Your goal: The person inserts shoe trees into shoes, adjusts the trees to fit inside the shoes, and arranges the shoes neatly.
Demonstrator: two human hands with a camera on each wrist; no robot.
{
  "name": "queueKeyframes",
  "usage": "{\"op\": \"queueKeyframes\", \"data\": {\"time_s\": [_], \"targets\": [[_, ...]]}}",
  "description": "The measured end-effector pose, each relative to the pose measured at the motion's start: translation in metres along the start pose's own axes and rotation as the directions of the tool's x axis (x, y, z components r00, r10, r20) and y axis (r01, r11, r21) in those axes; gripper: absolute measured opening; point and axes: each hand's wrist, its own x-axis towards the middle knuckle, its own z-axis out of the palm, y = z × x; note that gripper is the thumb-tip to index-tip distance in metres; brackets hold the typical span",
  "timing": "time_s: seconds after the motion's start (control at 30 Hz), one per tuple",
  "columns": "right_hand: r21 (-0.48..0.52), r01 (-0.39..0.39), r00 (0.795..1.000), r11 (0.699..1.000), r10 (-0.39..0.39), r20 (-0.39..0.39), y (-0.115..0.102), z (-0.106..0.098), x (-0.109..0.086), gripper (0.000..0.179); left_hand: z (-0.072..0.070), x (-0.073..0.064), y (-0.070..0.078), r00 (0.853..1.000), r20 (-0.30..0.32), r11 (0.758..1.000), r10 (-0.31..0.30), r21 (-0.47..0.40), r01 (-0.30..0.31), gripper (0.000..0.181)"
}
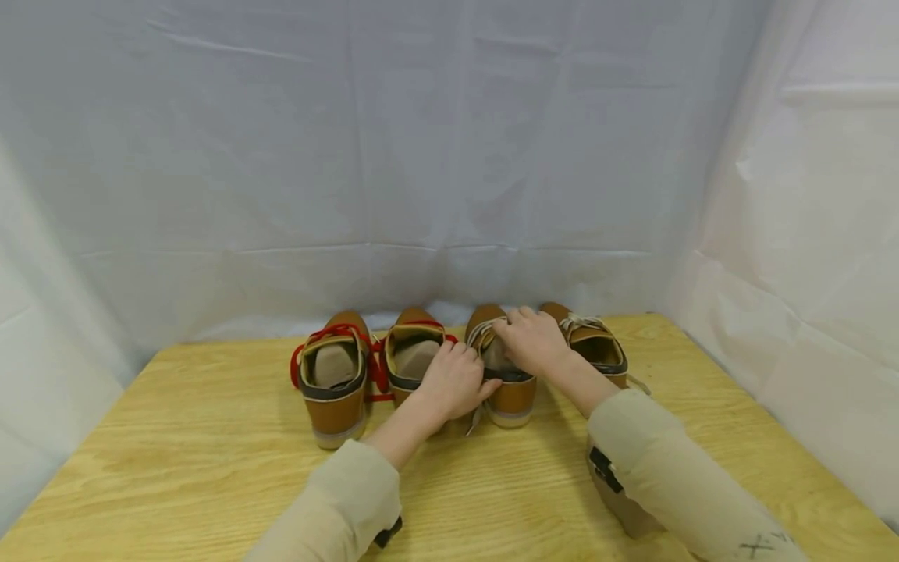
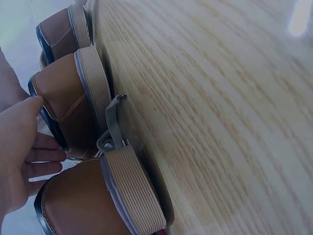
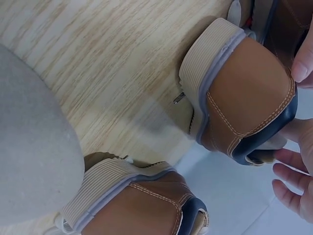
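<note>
Brown leather shoes stand in a row, heels toward me. My left hand (image 1: pixel 453 378) is at the heel of the third shoe from the left (image 1: pixel 511 400); its thumb touches the dark collar and its other fingers lie along the shoe's left side. Over that shoe's opening, my right hand (image 1: pixel 530 339) holds a beige shoe insert (image 1: pixel 495 357) that sits partly inside. Some right fingertips are hidden in the head view. The same insert (image 3: pixel 275 142) shows past the dark collar in the right wrist view, between thumb and fingers.
Two red-laced shoes (image 1: pixel 335 414) on the left hold similar beige inserts. A pale-laced shoe (image 1: pixel 609 343) stands at the right. Another beige rounded piece (image 1: pixel 621 503) lies partly under my right sleeve. White sheeting (image 1: pixel 421 195) closes the wooden table's (image 1: pixel 211 468) back and sides.
</note>
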Motion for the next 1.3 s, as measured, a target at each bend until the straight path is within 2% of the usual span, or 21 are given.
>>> {"op": "queueKeyframes", "data": {"time_s": [0.33, 0.57, 1.3], "targets": [[-0.004, -0.009, 1.0, 1.0, 0.009, -0.008, -0.001, 0.005, 0.002, 0.036, 0.001, 0.0, 0.0, 1.0, -0.014, 1.0, 0.006, 0.007, -0.006, 0.05], [0.0, -0.017, 0.999, 1.0, 0.017, -0.029, -0.002, 0.007, 0.003, 0.038, 0.0, 0.0, 0.0, 1.0, 0.006, 1.0, 0.001, -0.003, -0.001, 0.051], [0.026, -0.057, 0.994, 0.998, 0.059, -0.088, 0.002, 0.016, 0.005, 0.043, 0.0, -0.001, 0.0, 1.0, -0.027, 1.0, 0.009, 0.006, -0.009, 0.05]]}}
